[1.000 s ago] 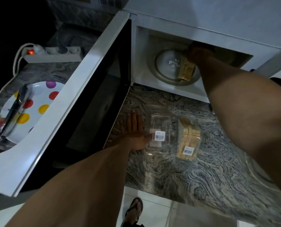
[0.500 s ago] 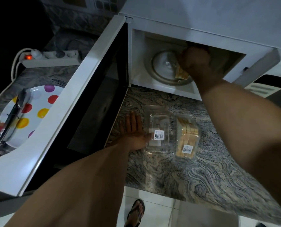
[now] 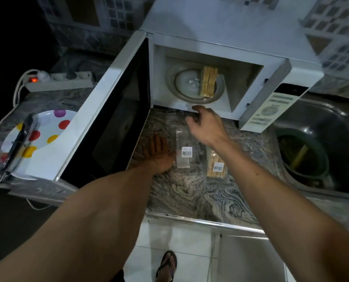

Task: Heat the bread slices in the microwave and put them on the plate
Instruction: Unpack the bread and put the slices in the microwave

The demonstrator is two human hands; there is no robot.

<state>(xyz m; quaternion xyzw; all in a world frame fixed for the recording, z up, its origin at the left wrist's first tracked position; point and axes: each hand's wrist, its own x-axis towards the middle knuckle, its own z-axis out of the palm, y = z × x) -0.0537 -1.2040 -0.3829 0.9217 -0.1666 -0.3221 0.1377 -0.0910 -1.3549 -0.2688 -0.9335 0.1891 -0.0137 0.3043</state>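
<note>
While bread slices [image 3: 208, 81] stand on the turntable, both hands hold nothing
Right hand [image 3: 207, 127] hovers loosely curled just before them; left hand [image 3: 159, 154] lies flat on the counter [image 3: 200, 194]

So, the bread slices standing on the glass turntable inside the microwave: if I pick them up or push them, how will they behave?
The bread slices stand on edge, leaning together on the turntable, so a push would probably topple them. They look thin and toasted-brown, so likely light and fairly stiff, perhaps crumbly if pinched hard. As separate slices, they may fan apart unless gripped together.
</note>
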